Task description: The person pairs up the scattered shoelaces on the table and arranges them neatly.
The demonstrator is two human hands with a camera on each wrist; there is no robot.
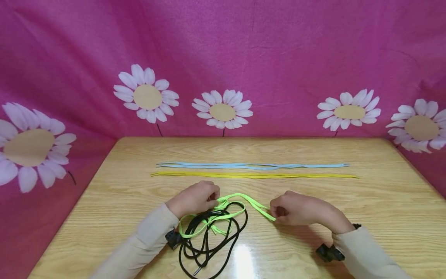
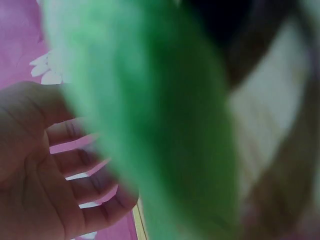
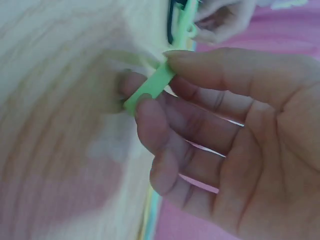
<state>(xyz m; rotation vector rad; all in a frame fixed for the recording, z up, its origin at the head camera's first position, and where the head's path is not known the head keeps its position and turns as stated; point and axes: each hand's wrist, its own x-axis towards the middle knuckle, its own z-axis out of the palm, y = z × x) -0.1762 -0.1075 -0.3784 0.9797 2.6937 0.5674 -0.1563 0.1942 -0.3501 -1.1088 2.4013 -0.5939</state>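
Observation:
A neon green shoelace (image 1: 256, 204) runs between the two hands. My right hand (image 1: 299, 209) pinches its doubled end; in the right wrist view the flat lace (image 3: 155, 85) passes between the thumb and fingers of that hand (image 3: 235, 125). My left hand (image 1: 196, 197) pinches the green lace close to a bunched, looped part of it. Below lies a tangled black shoelace (image 1: 228, 248) with a metallic tip, and green loops cross over it. In the left wrist view a blurred green loop (image 2: 145, 110) covers the fingertips of the left hand (image 2: 45, 170).
Farther back, a light blue shoelace (image 1: 226, 165) and a yellow shoelace (image 1: 244, 175) lie stretched out side by side across the wooden table (image 1: 313, 151). A pink cloth with daisies (image 1: 278, 58) hangs behind the table and at its sides.

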